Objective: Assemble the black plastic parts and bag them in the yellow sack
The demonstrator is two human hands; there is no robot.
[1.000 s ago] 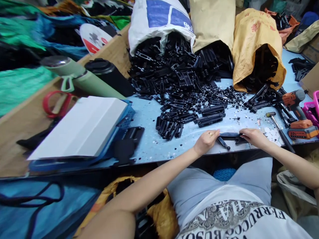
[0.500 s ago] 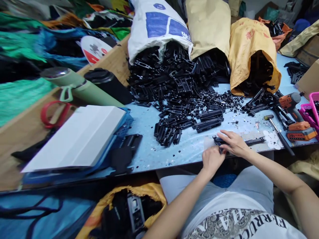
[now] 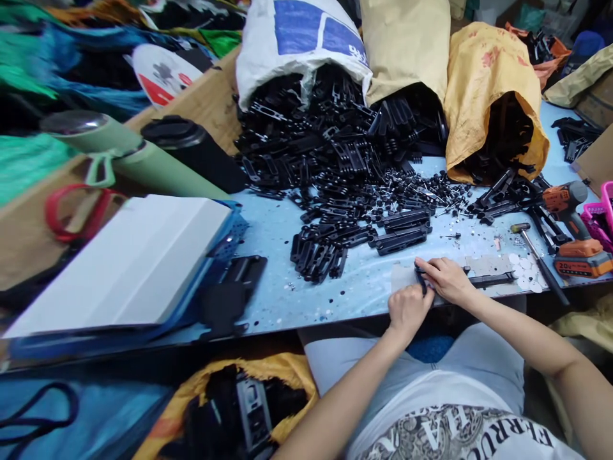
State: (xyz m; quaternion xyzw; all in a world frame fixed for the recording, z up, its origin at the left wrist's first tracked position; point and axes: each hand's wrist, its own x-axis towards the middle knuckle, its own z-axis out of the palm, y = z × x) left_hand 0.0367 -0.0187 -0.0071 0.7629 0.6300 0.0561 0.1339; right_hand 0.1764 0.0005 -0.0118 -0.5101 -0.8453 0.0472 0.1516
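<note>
A small black plastic part (image 3: 420, 277) is pinched between my two hands near the table's front edge, mostly hidden by fingers. My left hand (image 3: 408, 308) is closed, its fingertips gripping the part's near end. From the right, my right hand (image 3: 446, 280) curls over the part, thumb and fingers closed on it. Beside my right hand lies a long black part (image 3: 493, 279) on a grey strip. Beyond my hands rest stacked black slotted parts (image 3: 402, 239), and more lie in a bundle (image 3: 318, 255) to the left.
Black parts spill from a white sack (image 3: 253, 64), a beige sack (image 3: 407, 45) and a yellow sack (image 3: 472, 121). At right are a hammer (image 3: 541, 259), white discs (image 3: 525, 271) and a cordless drill (image 3: 572, 223). A white folded sheet (image 3: 129, 262) and bottles lie left.
The black part has turned between my hands; its far end, earlier pointing left, now shows as a narrow upright piece. My right fingers have closed in over it. The view has shifted slightly.
</note>
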